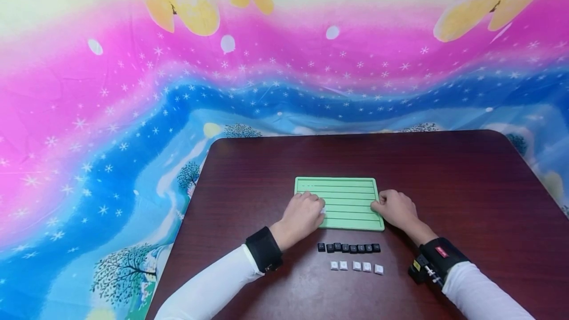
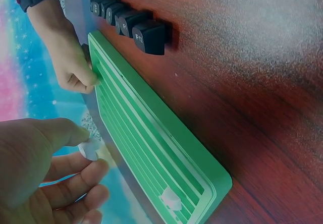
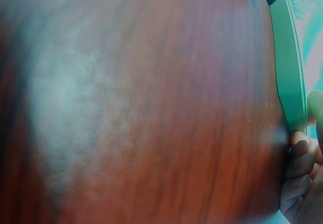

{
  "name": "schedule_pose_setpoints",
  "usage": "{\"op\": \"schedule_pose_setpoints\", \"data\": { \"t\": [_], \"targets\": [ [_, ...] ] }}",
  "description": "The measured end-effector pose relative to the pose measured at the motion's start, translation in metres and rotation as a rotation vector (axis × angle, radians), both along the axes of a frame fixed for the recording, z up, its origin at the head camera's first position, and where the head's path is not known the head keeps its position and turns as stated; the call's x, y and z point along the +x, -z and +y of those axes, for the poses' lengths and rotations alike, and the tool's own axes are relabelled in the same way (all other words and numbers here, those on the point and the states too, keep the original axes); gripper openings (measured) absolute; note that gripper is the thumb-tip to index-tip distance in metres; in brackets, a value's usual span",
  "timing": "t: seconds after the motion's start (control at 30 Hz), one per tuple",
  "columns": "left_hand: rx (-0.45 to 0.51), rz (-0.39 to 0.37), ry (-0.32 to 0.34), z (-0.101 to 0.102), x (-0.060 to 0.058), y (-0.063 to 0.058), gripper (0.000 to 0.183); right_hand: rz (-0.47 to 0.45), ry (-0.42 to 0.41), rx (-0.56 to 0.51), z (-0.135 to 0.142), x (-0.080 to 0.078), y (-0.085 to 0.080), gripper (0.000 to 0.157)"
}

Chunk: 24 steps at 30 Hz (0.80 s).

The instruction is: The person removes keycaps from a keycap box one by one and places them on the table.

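Observation:
My left hand (image 1: 303, 214) is over the left part of a light green ridged tray (image 1: 348, 202). Between its thumb and index finger it pinches a white keycap (image 2: 90, 148), clearest in the left wrist view. Another white keycap (image 2: 171, 198) sits among the tray's ridges near one corner. At the tray's right edge, my right hand (image 1: 397, 209) grips the rim with thumb and curled fingers. The right wrist view shows those fingers (image 3: 299, 166) against the tray's green side wall (image 3: 290, 62).
A row of several black keycaps (image 1: 353, 249) lies on the dark wooden table (image 1: 249, 177) in front of the tray. Nearer the body is a row of several white keycaps (image 1: 357, 266). A colourful printed cloth (image 1: 266, 63) hangs behind the table.

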<state>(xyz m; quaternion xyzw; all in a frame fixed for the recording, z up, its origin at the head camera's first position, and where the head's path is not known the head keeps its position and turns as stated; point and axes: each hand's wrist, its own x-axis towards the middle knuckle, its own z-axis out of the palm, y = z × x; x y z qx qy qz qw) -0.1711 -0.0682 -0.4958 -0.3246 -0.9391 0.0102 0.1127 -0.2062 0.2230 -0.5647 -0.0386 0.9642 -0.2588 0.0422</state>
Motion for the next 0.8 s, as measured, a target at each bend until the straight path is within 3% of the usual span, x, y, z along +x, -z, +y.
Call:
{"op": "schedule_pose_setpoints", "data": {
  "t": [0.33,0.8],
  "targets": [
    [0.020,0.048,0.027,0.000,0.006,0.000,0.006,0.012,-0.003,-0.005,0.001,-0.001,0.003,0.038],
    [0.008,0.012,0.033,0.002,0.015,-0.005,0.005,0.016,-0.007,-0.009,0.001,0.000,0.003,0.038]
  ]
}}
